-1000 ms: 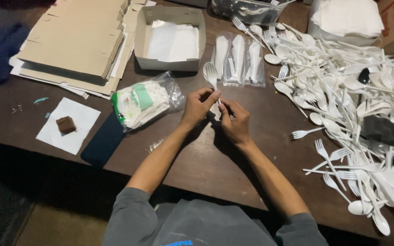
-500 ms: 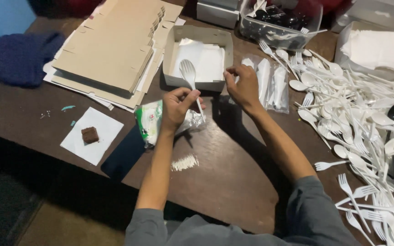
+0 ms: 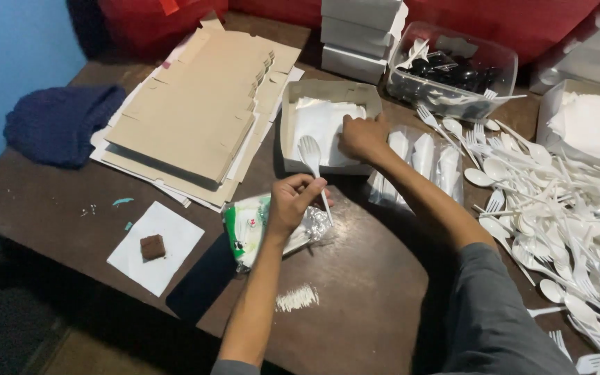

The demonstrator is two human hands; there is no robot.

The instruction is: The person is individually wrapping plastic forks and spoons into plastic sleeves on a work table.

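- The left hand (image 3: pixel 292 205) is raised just above the table (image 3: pixel 376 278), wrist bent, fingers curled shut around the handle of a white plastic spoon (image 3: pixel 312 161).
- The spoon stands nearly upright, bowl up, its bowl in front of the near wall of the box (image 3: pixel 287 123); the handle runs down through the fingers and pokes out below them toward the right.
- The left forearm comes up from the bottom edge, leaning slightly right.
- Under that hand lies a crinkled clear bag (image 3: pixel 262 229) with green and white contents.
- The right hand (image 3: pixel 362 136) reaches forward over the box's near right corner, palm down, fingers bent onto the white paper (image 3: pixel 317 121) inside; whether it pinches the paper I cannot tell.
- The right arm stretches diagonally from the lower right, elbow low, a grey sleeve at the upper arm.
- Just right of the box lie wrapped cutlery packs (image 3: pixel 421 160), and beyond them a loose heap of forks and spoons (image 3: pixel 564 215).
- Left of the box: stacked flat cardboard (image 3: pixel 189 118). Near the table's front edge, a brown square on a napkin (image 3: pixel 153 246).
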